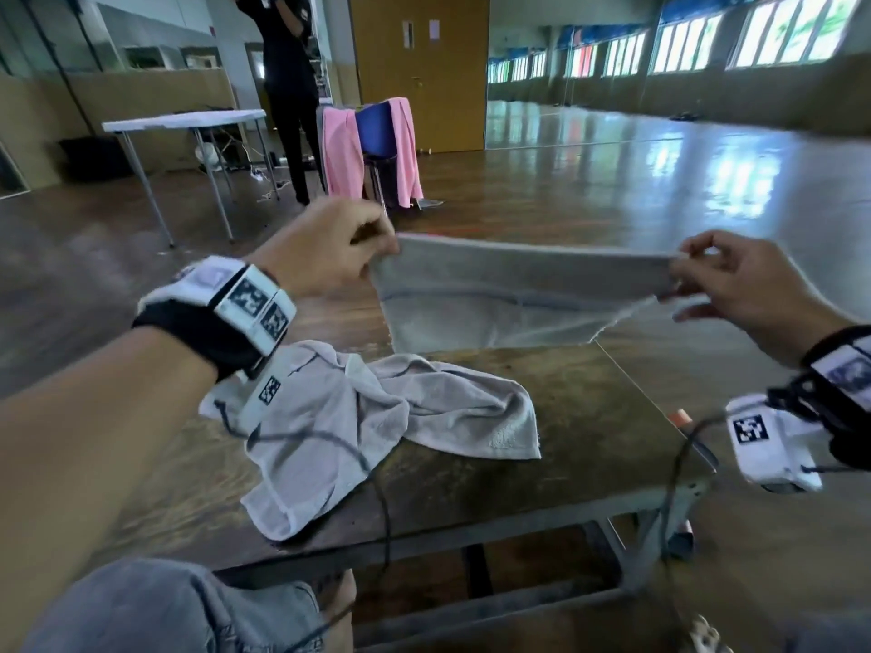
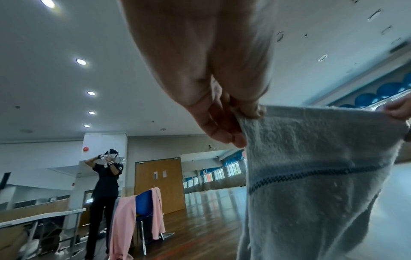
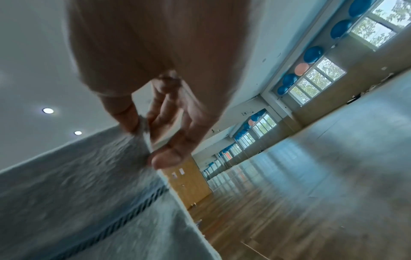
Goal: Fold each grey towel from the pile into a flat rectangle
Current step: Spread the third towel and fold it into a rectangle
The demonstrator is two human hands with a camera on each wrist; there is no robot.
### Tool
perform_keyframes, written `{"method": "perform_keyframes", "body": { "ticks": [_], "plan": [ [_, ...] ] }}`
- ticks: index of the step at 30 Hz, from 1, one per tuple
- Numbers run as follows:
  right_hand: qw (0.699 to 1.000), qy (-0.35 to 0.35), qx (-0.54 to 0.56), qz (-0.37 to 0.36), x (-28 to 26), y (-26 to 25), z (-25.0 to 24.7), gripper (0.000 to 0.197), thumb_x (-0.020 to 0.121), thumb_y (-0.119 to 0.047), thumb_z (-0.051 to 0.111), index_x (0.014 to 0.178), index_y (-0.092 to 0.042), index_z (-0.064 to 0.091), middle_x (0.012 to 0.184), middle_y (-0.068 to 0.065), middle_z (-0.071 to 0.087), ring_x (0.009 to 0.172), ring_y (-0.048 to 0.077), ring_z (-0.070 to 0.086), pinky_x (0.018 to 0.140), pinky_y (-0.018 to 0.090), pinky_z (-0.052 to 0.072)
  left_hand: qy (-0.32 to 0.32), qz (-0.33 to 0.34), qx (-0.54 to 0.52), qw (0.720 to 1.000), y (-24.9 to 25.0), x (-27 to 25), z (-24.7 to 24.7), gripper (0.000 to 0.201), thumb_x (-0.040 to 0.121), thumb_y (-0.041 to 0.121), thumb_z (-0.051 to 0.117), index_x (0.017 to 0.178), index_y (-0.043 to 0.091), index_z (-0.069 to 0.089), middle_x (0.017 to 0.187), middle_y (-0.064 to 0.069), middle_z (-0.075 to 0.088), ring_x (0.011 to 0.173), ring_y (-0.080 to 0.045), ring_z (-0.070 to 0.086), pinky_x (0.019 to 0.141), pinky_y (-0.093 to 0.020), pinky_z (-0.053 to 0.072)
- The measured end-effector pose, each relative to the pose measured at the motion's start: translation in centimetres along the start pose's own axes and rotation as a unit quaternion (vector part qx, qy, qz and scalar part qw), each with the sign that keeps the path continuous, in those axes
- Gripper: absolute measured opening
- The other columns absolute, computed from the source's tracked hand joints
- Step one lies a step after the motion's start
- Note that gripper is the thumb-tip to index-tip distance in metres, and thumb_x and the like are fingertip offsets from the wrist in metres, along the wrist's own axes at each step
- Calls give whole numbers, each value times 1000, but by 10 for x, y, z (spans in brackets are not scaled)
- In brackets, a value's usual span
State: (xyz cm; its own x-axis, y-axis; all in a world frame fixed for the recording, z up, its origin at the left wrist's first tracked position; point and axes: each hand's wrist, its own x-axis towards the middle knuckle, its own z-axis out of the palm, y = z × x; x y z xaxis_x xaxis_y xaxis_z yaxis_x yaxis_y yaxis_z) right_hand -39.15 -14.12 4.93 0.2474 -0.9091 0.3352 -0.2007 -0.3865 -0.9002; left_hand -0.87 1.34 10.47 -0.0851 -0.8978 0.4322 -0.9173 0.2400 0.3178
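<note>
Both hands are up over the wooden table: left hand and right hand each pinch a top corner of a grey towel, stretched taut between them. Another crumpled towel lies below. No readable writing anywhere.

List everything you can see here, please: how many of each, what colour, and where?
held grey towel: one, grey with a dark stripe, stretched in the air above the table's far edge
crumpled grey towels: a heap, count unclear, on the table
table: one, dark brown, in front
pink towels: two, draped on a blue chair
white table: one, far left
standing person: one, in black
left hand: pinches the towel's left corner
right hand: pinches its right corner
</note>
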Motion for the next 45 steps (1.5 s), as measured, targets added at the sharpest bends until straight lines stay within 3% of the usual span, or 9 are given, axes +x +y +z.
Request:
{"method": "perform_keyframes", "body": {
  "ticks": [5, 10, 16, 20, 24, 29, 32, 36, 45],
  "plan": [
    [977, -156, -127, 72, -55, 67, -12, 7, 87, -7, 71, 92, -13, 71, 79, 21, 73, 66, 33, 64, 63, 43, 54, -263, -81, -57, 960, -8, -53, 58, 10, 91, 21, 68, 85, 16, 73, 67, 6, 72, 59, -7, 67, 60, -17, 54],
    [921, -298, -228, 107, -71, 112, 1, 9, 90, -10, 72, 87, -18, 75, 73, 8, 75, 57, 16, 64, 56, 32, 52, -401, -161, -58, 900, -32, -70, 118, 20, 92, 32, 66, 84, 14, 71, 73, -5, 75, 69, -19, 74, 70, -22, 53],
    [964, -137, -214, 77, -51, 138, 27, 9, 89, -19, 72, 81, -17, 72, 57, -8, 68, 47, 0, 56, 52, 16, 43, -243, -207, -58, 946, -68, -47, 146, 28, 92, 36, 66, 79, 11, 72, 73, -8, 73, 60, -20, 67, 65, -35, 56],
    [959, -64, -269, 52, -20, 149, 51, 7, 87, -23, 71, 83, -18, 72, 75, -4, 70, 72, 14, 62, 73, 28, 45, -97, -234, -69, 965, -87, -26, 168, 22, 93, 23, 65, 77, 8, 69, 77, -15, 71, 69, -30, 65, 68, -44, 54],
    [953, -48, -287, 88, 10, 166, 74, 6, 86, -23, 69, 82, -19, 70, 77, -6, 66, 81, 19, 60, 76, 27, 40, -23, -220, -27, 975, -98, -16, 188, 16, 89, 20, 69, 78, 9, 72, 81, -1, 68, 78, -19, 60, 71, -30, 45],
    [950, -73, -259, 157, 23, 191, 86, 9, 82, -24, 75, 77, -22, 68, 79, 2, 67, 73, 20, 61, 63, 27, 42, -61, -175, -11, 983, -112, -11, 200, 12, 85, 14, 71, 79, 7, 79, 99, 0, 75, 85, -10, 61, 75, -17, 38],
    [947, -108, -258, 158, 22, 199, 90, 10, 83, -21, 75, 78, -22, 67, 77, 5, 68, 58, 16, 57, 63, 27, 45, -94, -180, 1, 979, -123, -6, 201, 13, 85, 21, 72, 80, 12, 80, 81, 8, 73, 64, 1, 54, 62, -16, 34],
    [937, -139, -297, 121, 19, 198, 96, 13, 84, -21, 74, 76, -24, 64, 79, 0, 68, 68, 17, 57, 72, 29, 44, -103, -186, 6, 977, -124, -3, 201, 13, 85, 23, 73, 80, 16, 82, 64, 29, 57, 58, 6, 53, 53, -6, 32],
    [970, -32, -229, 80, 21, 163, 73, 15, 77, -15, 82, 83, -23, 70, 80, -3, 68, 77, 17, 62, 79, 31, 49, -76, -174, -33, 981, -95, 4, 158, 10, 83, 28, 76, 77, 21, 79, 61, 3, 70, 52, -10, 57, 51, -18, 45]
  ]
}}
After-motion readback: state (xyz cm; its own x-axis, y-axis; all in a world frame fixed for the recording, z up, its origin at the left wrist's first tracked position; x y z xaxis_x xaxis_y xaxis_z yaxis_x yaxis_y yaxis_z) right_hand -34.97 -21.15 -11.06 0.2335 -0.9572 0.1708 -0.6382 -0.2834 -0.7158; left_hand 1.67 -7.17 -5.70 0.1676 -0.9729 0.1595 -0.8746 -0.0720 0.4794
